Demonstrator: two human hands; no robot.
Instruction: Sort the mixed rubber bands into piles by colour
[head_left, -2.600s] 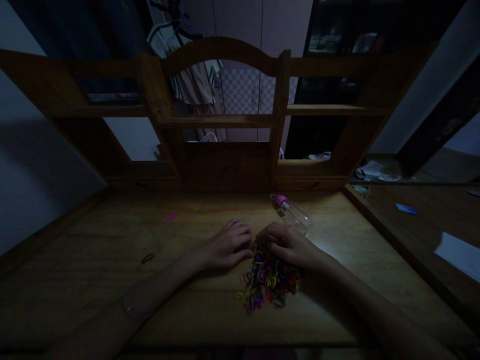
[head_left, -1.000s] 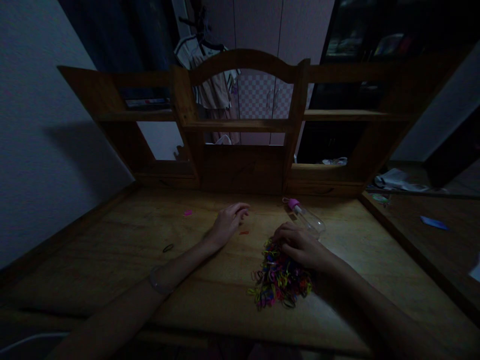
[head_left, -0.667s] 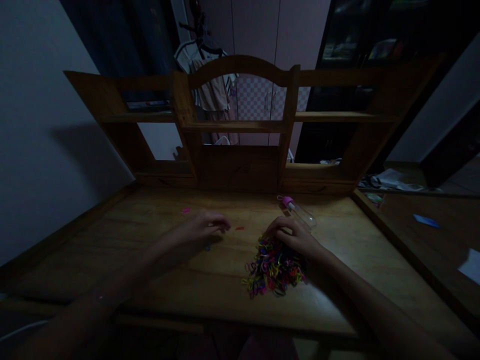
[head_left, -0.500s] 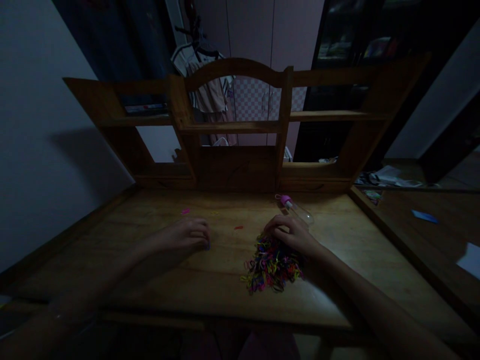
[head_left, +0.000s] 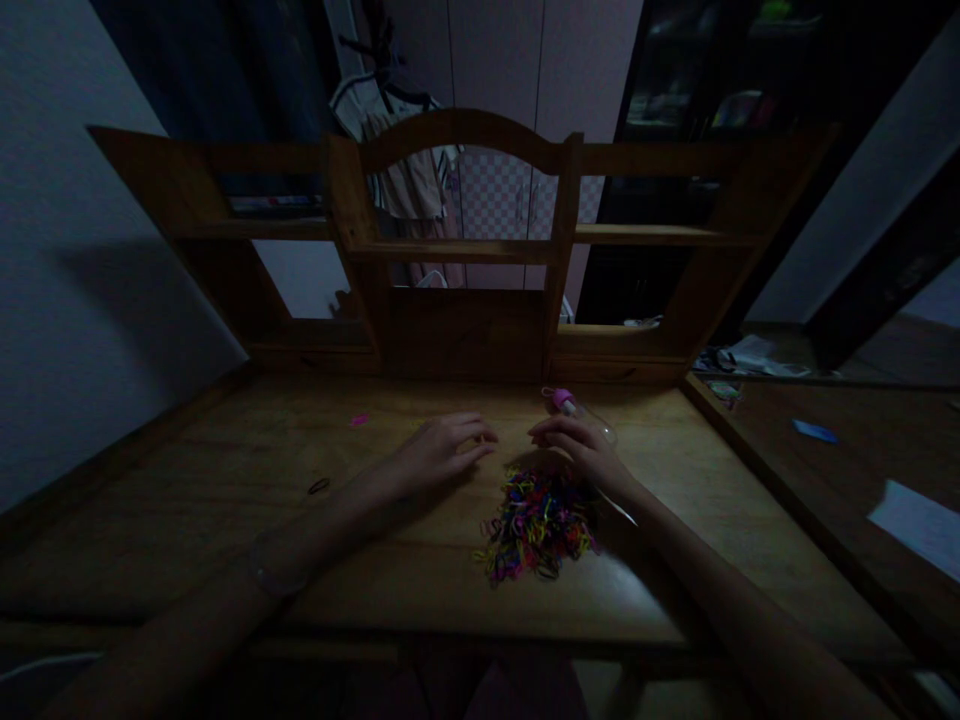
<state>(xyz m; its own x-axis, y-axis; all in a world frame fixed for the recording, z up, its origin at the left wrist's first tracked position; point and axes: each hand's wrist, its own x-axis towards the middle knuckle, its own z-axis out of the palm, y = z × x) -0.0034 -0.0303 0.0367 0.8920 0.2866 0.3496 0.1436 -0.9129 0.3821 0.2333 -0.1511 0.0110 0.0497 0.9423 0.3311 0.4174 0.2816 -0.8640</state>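
A heap of small, many-coloured rubber bands (head_left: pixel 536 525) lies on the wooden desk in front of me. My left hand (head_left: pixel 450 447) is just left of and beyond the heap, with thumb and forefinger a little apart. I make out nothing held in it. Over the far edge of the heap, my right hand (head_left: pixel 581 450) is bent with its fingertips drawn together. Whatever may be between them is too dark to see. One dark rubber band (head_left: pixel 319 487) lies alone beyond my left forearm, and pink bands (head_left: pixel 359 420) lie farther back.
A clear bottle with a pink cap (head_left: pixel 562 399) lies behind my right hand. The wooden desk (head_left: pixel 420 590) has a shelf unit (head_left: pixel 469 335) along its back. To the right, a blue packet (head_left: pixel 815 431) and white paper (head_left: pixel 919 525) rest on a lower surface.
My left hand has moved right, towards my right hand, and its blue band is no longer visible there. A dark band now shows at the left. My right hand has lifted slightly off the heap.
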